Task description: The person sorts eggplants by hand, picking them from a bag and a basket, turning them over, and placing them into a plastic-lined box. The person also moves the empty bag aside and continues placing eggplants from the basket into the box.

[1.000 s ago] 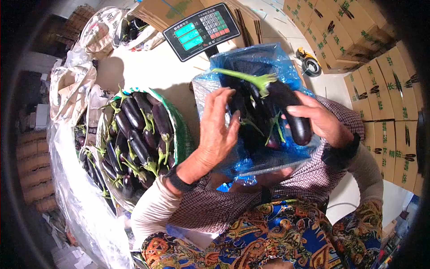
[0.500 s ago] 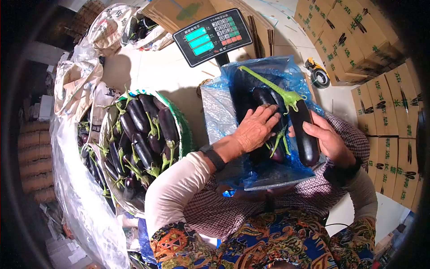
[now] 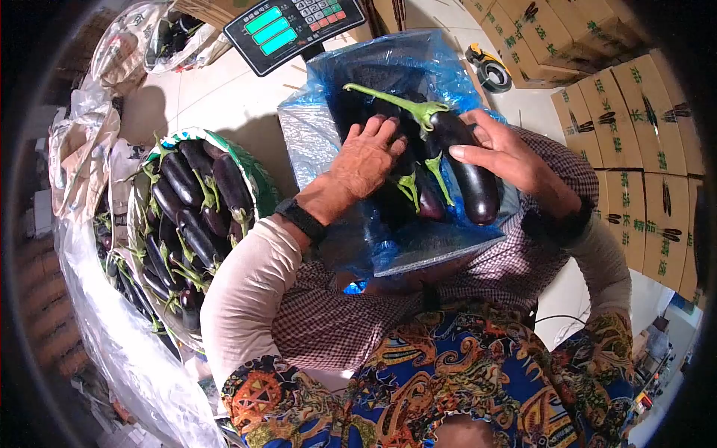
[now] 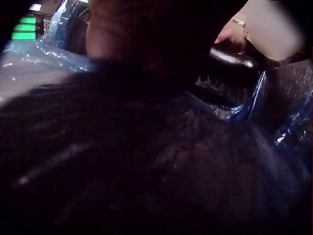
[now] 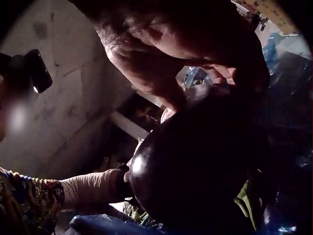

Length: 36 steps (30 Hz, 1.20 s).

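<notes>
My right hand (image 3: 504,149) grips a large dark eggplant (image 3: 469,168), thumb on its near side, over the right side of a blue plastic liner bag (image 3: 441,257). Its long green stem points to the upper left. In the right wrist view the same eggplant (image 5: 161,166) looms dark and close below the fingers. My left hand (image 3: 366,158) reaches into the bag, its fingers extended and resting on the eggplants there, fingertips partly lost in shadow. Between the hands lie more eggplants (image 3: 431,203) with green stems. The left wrist view is mostly dark plastic.
A sack (image 3: 263,187) full of eggplants stands to the left, beside clear plastic sheeting (image 3: 127,328). Beyond the bag is a scale display (image 3: 291,26) with green readouts. A tape dispenser (image 3: 491,71) lies on the floor, near stacked cardboard boxes (image 3: 620,112) on the right.
My left hand has gone from the bag's left side down onto the eggplants inside, then shifted slightly left. My right hand keeps its hold on the eggplant. The head view has shifted.
</notes>
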Motion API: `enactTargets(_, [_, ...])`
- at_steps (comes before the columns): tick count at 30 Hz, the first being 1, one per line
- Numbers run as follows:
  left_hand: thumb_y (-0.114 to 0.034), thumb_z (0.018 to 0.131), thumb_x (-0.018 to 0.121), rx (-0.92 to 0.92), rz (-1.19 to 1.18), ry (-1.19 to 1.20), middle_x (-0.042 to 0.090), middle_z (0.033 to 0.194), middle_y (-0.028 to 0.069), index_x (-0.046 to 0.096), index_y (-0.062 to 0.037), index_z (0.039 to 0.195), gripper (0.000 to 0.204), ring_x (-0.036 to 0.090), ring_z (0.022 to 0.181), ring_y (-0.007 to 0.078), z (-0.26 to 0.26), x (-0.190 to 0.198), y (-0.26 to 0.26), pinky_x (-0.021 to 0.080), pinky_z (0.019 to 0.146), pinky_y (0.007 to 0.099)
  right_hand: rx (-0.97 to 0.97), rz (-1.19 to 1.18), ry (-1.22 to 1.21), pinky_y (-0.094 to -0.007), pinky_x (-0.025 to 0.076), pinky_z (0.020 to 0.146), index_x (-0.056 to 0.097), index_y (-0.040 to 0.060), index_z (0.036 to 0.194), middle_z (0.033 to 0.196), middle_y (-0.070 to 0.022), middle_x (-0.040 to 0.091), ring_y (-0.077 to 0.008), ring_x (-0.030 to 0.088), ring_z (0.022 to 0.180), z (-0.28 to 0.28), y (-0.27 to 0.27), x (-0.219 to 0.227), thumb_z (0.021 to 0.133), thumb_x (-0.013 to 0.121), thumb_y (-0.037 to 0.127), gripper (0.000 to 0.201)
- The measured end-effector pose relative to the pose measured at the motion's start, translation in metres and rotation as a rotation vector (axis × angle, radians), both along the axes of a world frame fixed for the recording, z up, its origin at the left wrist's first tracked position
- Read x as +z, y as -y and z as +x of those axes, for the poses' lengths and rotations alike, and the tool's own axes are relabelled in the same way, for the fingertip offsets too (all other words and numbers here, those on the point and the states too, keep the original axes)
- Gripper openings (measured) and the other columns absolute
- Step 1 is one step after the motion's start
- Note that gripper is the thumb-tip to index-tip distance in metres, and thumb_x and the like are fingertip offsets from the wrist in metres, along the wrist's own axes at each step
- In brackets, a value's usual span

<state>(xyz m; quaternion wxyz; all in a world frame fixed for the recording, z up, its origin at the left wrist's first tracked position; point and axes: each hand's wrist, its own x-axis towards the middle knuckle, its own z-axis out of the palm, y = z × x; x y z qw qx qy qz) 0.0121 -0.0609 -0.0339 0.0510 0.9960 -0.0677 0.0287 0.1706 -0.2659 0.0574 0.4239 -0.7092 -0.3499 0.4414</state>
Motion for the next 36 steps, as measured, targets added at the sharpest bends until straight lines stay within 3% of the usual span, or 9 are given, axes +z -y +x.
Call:
enactTargets(2, [-0.014, 0.085, 0.057, 0.015, -0.033, -0.030, 0.041, 0.140, 0.0132, 0.054, -0.0119, 0.132, 0.048, 0.040, 0.129, 0.0319, 0.000, -0.002, 0.002, 0.040, 0.098, 0.0476, 0.030, -0.082, 0.113, -0.0347, 0.051, 0.077, 0.048, -0.0034, 0.116, 0.097, -0.0171, 0.064, -0.0192, 0.063, 0.090, -0.003, -0.004, 0.001, 0.092, 0.067, 0.031, 0.046])
enactTargets(9, [-0.015, 0.086, 0.056, 0.019, 0.012, -0.060, 0.044, 0.139, 0.0114, 0.053, -0.0121, 0.133, 0.048, 0.043, 0.127, 0.0303, -0.002, -0.004, 0.002, 0.041, 0.098, 0.0470, -0.033, -0.155, 0.283, -0.0438, 0.046, 0.096, 0.042, -0.0077, 0.125, 0.113, -0.0304, 0.061, -0.0401, 0.061, 0.109, -0.008, -0.014, -0.027, 0.093, 0.059, 0.044, 0.063])
enactTargets(13, [-0.015, 0.086, 0.055, 0.018, 0.003, -0.091, 0.045, 0.138, 0.0114, 0.055, -0.0110, 0.130, 0.044, 0.043, 0.126, 0.0300, -0.002, 0.001, 0.002, 0.042, 0.097, 0.0473, 0.109, -0.264, 0.571, -0.0504, 0.049, 0.087, 0.038, -0.0105, 0.126, 0.099, -0.0317, 0.065, -0.0477, 0.064, 0.092, -0.026, -0.018, -0.018, 0.092, 0.059, 0.040, 0.065])
enactTargets(17, [-0.014, 0.085, 0.056, 0.009, 0.001, -0.126, 0.046, 0.135, 0.0117, 0.058, -0.0092, 0.124, 0.039, 0.045, 0.124, 0.0302, -0.001, 0.004, 0.002, 0.044, 0.095, 0.0475, 0.244, -0.470, 0.881, -0.0516, 0.052, 0.073, 0.032, -0.0074, 0.137, 0.088, -0.0300, 0.066, -0.0465, 0.066, 0.080, -0.043, -0.037, -0.012, 0.091, 0.059, 0.037, 0.070])
enactTargets(21, [-0.014, 0.083, 0.057, 0.002, 0.031, -0.087, 0.048, 0.132, 0.0118, 0.057, -0.0079, 0.123, 0.040, 0.046, 0.122, 0.0299, -0.001, -0.002, 0.004, 0.045, 0.093, 0.0467, 0.487, -0.400, 1.128, -0.0461, 0.053, 0.064, 0.026, -0.0139, 0.141, 0.079, -0.0241, 0.067, -0.0389, 0.067, 0.071, -0.045, -0.044, -0.037, 0.086, 0.063, 0.033, 0.081])
enactTargets(25, [-0.014, 0.083, 0.057, -0.004, 0.023, -0.078, 0.048, 0.130, 0.0116, 0.056, -0.0077, 0.126, 0.043, 0.046, 0.122, 0.0291, -0.002, -0.001, 0.005, 0.045, 0.093, 0.0458, 0.639, -0.533, 1.333, -0.0422, 0.055, 0.065, 0.066, -0.0017, 0.107, 0.087, -0.0144, 0.070, -0.0300, 0.070, 0.080, -0.030, -0.058, -0.056, 0.081, 0.063, 0.019, 0.033])
enactTargets(26, [-0.014, 0.083, 0.057, -0.005, 0.022, -0.080, 0.048, 0.129, 0.0114, 0.055, -0.0077, 0.127, 0.044, 0.046, 0.123, 0.0289, -0.002, -0.001, 0.005, 0.045, 0.093, 0.0456, 0.687, -0.473, 1.343, -0.0405, 0.055, 0.063, 0.071, 0.0044, 0.089, 0.089, -0.0125, 0.070, -0.0269, 0.070, 0.080, -0.028, -0.056, -0.056, 0.079, 0.063, 0.014, 0.016])
enactTargets(32, [-0.015, 0.085, 0.056, 0.025, 0.030, -0.082, 0.049, 0.130, 0.0098, 0.054, -0.0080, 0.129, 0.044, 0.045, 0.125, 0.0291, -0.004, -0.002, 0.004, 0.044, 0.095, 0.0469, 0.322, -0.327, 1.288, -0.0475, 0.054, 0.070, 0.057, -0.0034, 0.101, 0.095, -0.0210, 0.066, -0.0361, 0.067, 0.083, -0.026, -0.064, -0.053, 0.082, 0.065, 0.015, 0.028])
enactTargets(36, [-0.015, 0.085, 0.055, 0.013, 0.014, -0.113, 0.049, 0.130, 0.0100, 0.055, -0.0100, 0.129, 0.044, 0.045, 0.124, 0.0293, -0.001, -0.002, 0.002, 0.044, 0.095, 0.0474, 0.492, -0.360, 0.944, -0.0504, 0.051, 0.081, 0.052, -0.0059, 0.103, 0.099, -0.0260, 0.064, -0.0457, 0.061, 0.098, -0.006, -0.084, -0.066, 0.084, 0.063, 0.012, 0.029])
